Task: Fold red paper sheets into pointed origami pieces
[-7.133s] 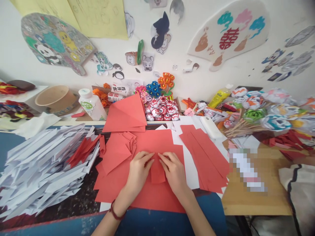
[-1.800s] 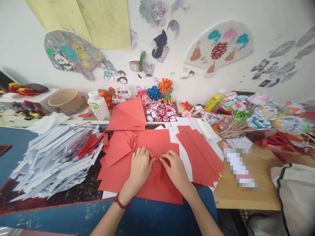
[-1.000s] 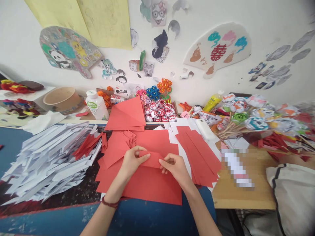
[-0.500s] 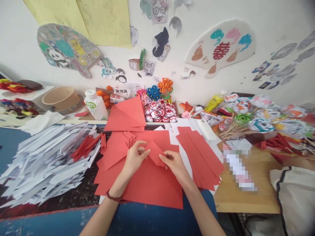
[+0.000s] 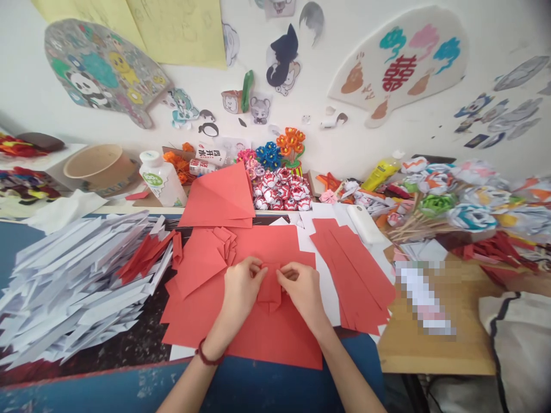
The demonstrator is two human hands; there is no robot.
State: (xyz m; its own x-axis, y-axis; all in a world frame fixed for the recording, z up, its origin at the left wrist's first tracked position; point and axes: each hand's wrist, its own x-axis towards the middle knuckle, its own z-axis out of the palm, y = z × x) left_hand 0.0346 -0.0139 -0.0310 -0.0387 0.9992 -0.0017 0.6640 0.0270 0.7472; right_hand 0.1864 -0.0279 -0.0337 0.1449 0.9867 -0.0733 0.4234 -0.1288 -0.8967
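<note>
A small piece of red paper (image 5: 270, 287) with folds in it is held up between both hands. My left hand (image 5: 245, 284) pinches its upper left edge, and my right hand (image 5: 302, 287) pinches the upper right edge. Beneath them lie large red paper sheets (image 5: 284, 338), overlapping on the table. Several small folded red strips (image 5: 226, 244) rest just beyond my left hand. Long cut red strips of paper (image 5: 348, 269) lie to the right of my right hand.
At left spreads a big heap of folded white paper strips (image 5: 81, 287), with folded red pieces (image 5: 146, 258) on it. A white bottle (image 5: 162, 180) and red-white paper flowers (image 5: 282, 192) stand at the back. Paper flowers on sticks (image 5: 434, 203) fill the right side.
The red paper has turned from slanted to nearly upright, and its folds now face me. Both hands have come level at its top edges. The camera view has shifted slightly.
</note>
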